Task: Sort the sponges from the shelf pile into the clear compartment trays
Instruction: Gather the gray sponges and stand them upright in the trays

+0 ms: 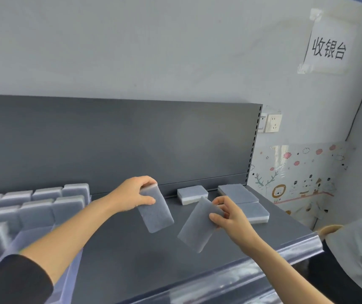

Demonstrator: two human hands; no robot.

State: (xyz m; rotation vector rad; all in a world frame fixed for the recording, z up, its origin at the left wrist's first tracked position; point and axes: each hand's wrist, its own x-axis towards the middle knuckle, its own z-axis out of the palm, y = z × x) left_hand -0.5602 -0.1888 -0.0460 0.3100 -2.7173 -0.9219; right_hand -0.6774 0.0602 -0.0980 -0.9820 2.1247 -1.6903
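A grey sponge (pixel 156 212) hangs tilted from the fingers of the left hand (pixel 132 195), gripped at its top end. A second grey sponge (pixel 195 227) slants from the fingers of the right hand (pixel 228 216). Beyond the fingers, three grey-and-white sponges (pixel 192 194) lie flat on the shelf (pixel 132 260). Left of the left fingers, a clear compartment tray (pixel 75 273) holds rows of upright sponges (pixel 44 207).

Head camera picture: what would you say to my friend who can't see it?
The left hand holds one grey sponge and the right hand holds a second sponge, both over a dark grey shelf. On the left, a clear tray holds rows of upright sponges; three more sponges lie at the shelf's back right.
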